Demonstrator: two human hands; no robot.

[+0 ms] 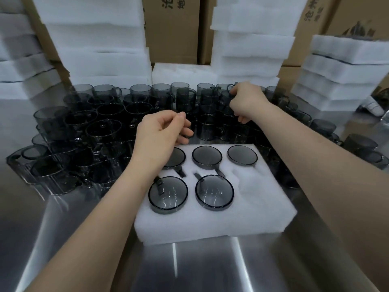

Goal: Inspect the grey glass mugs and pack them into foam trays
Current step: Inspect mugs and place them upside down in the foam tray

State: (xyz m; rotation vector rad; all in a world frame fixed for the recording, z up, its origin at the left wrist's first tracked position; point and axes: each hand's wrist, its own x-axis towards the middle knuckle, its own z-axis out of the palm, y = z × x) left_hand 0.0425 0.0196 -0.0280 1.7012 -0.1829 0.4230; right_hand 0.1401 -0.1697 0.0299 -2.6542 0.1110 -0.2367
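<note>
A white foam tray (259, 207) lies on the steel table in front of me. Several grey glass mugs sit in its pockets, among them one at the front left (168, 194) and one at the back right (242, 154). The front right pocket (252, 184) holds nothing. Behind the tray stands a dense crowd of loose grey mugs (105, 131). My left hand (162, 135) hovers over the tray's back left corner, fingers closed around a mug handle (188, 133). My right hand (246, 102) reaches into the back rows, fingers curled over a mug (226, 96).
Tall stacks of white foam trays stand at the back left (94, 49), the back middle (248, 43) and the right (347, 70). Cardboard boxes (172, 28) rise behind them. Bare steel table (189, 266) stretches toward me. More mugs (362, 146) sit at the far right.
</note>
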